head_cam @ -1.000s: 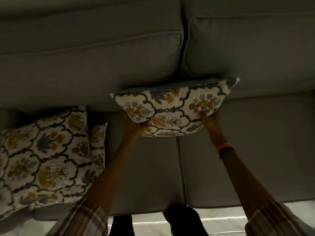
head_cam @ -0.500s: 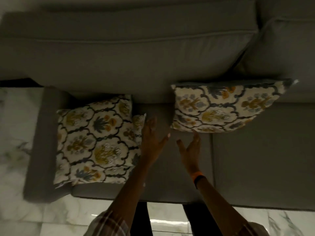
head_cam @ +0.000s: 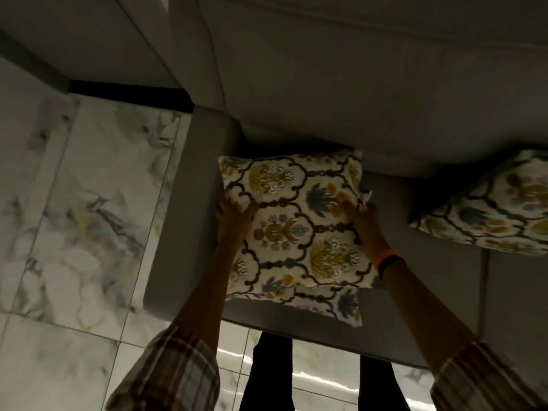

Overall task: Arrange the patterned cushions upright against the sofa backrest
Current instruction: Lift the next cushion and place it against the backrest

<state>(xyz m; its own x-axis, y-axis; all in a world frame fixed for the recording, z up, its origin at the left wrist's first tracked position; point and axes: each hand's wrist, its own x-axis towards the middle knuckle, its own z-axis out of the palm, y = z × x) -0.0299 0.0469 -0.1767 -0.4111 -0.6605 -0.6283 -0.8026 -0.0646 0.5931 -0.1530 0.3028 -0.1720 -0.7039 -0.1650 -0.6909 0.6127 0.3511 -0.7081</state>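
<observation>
Having let go of the cushion (head_cam: 489,209) now standing against the backrest (head_cam: 355,93), the left hand (head_cam: 234,215) and right hand (head_cam: 363,216) have closed on the side edges of the top cushion (head_cam: 292,223) of a stack lying flat at the seat's left end, so it likely goes upright next.

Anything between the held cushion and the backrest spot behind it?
Nothing visible. Left hand and right hand grip the top cushion; the backrest just behind it is bare. A second cushion lies underneath; the placed cushion sits well to the right.
</observation>
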